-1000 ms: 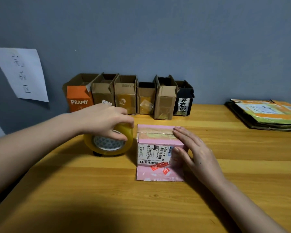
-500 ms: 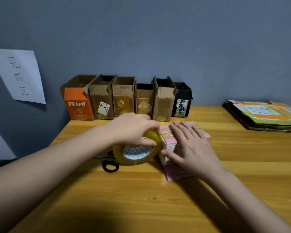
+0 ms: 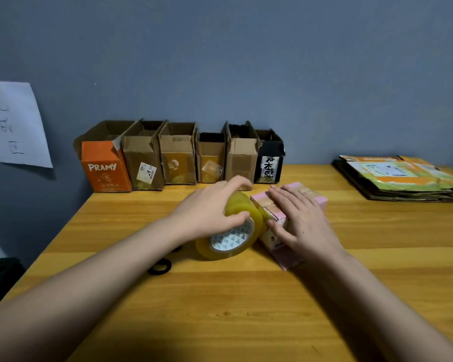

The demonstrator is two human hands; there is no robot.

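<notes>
Tape roll (image 3: 230, 231) against pink box (image 3: 293, 218), both in hand.
Roll: gripped by left hand (image 3: 209, 212), fingers curled over its rim, touching the box's left end. Box: beneath flat right hand (image 3: 301, 223), fingers straight. Black scissors (image 3: 160, 266) below left wrist; cardboard boxes (image 3: 178, 158) beyond both hands.

Centre of the table (image 3: 246, 322): the tape roll (image 3: 230, 232) stands on edge, touching the left side of the parcel (image 3: 319, 201). The left hand (image 3: 207, 212) grips the roll from above; the right hand (image 3: 304, 226) lies flat on the parcel. Behind: a row of cartons (image 3: 178, 158) along the wall. Far right: stacked packaging (image 3: 403, 181). Left, under the forearm: scissors (image 3: 160, 266).
</notes>
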